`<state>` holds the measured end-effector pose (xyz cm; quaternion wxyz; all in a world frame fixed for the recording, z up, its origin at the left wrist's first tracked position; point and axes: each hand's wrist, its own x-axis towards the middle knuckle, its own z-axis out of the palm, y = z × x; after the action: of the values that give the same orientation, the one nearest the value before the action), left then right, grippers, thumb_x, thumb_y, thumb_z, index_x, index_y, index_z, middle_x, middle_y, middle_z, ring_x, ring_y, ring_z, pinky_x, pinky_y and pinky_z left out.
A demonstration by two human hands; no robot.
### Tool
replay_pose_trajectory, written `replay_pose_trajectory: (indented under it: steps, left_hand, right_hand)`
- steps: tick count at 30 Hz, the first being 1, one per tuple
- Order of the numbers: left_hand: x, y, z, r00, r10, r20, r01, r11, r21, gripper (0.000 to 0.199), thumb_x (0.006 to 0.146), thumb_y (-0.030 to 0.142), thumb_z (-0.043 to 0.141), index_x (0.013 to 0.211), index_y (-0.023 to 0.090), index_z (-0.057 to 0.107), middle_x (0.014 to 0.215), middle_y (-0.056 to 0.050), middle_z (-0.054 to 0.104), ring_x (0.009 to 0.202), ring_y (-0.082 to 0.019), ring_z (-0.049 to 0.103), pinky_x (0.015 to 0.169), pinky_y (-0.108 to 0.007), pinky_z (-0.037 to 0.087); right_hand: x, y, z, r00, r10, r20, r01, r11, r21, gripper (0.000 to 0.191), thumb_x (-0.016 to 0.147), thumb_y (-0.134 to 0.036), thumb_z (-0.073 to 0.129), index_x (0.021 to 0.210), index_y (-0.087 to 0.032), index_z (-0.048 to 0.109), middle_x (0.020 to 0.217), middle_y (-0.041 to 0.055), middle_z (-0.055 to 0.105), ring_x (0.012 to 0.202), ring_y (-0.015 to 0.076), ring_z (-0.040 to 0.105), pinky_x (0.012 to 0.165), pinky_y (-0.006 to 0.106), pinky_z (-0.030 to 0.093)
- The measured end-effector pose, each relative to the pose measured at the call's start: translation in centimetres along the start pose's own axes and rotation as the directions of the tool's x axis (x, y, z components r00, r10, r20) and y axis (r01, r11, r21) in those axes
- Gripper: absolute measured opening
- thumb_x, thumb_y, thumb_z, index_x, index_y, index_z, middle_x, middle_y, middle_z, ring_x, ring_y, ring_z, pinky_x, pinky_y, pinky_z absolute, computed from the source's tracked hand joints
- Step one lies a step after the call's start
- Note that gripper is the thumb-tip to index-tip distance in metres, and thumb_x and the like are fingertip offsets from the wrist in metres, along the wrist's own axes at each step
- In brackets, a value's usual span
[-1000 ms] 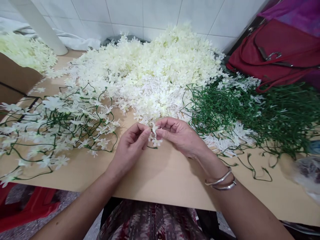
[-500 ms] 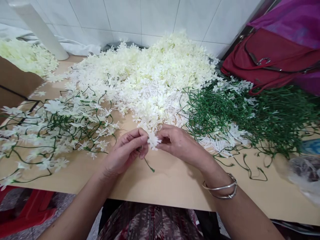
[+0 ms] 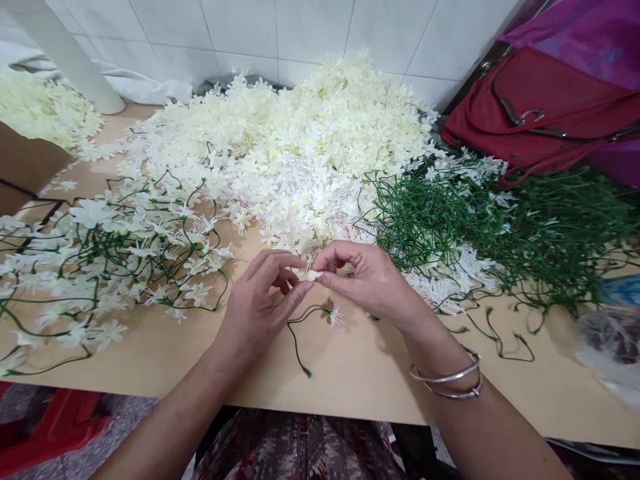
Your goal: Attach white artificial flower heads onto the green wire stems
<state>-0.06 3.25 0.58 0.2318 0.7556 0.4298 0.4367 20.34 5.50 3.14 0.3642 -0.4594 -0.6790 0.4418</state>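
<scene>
My left hand (image 3: 265,293) and my right hand (image 3: 365,279) meet over the table's middle, thumbs and forefingers closed on a small white artificial flower (image 3: 311,275) between them. Its shape is partly covered by the fingertips. Just below my left hand is a bent green stem (image 3: 296,343) with white stamens (image 3: 335,317) at one end; whether it rests on the table or hangs from the fingers I cannot tell. Beyond my hands rises a large heap of loose white and cream blossoms (image 3: 300,140).
Stemmed white flowers (image 3: 100,267) lie tangled on the left. Green stems (image 3: 435,213) are piled on the right, near a red handbag (image 3: 555,100) and a clear plastic bag (image 3: 613,347). A white pipe (image 3: 75,60) stands at back left; a red stool (image 3: 55,427) is below.
My left hand has opened out from its curled grip, and both hands now pinch a small white flower. The green stem with its stamens now shows more fully beneath them.
</scene>
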Motion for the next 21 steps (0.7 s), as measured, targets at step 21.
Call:
replay_pose_trajectory:
  steps: [21]
  left_hand:
    - [0.5, -0.2, 0.2, 0.816, -0.569, -0.102, 0.457, 0.743, -0.489, 0.023, 0.09, 0.038, 0.079, 0.098, 0.017, 0.074, 0.082, -0.002, 0.078, 0.074, -0.014, 0.076, 0.074, -0.024, 0.062]
  right_hand:
    - [0.4, 1.5, 0.3, 0.952, -0.287, -0.11, 0.231, 0.904, -0.36, 0.013, 0.101, -0.017, 0.058, 0.09, -0.022, 0.063, 0.087, 0.0031, 0.066, 0.083, 0.0185, 0.061, 0.079, 0.034, 0.047]
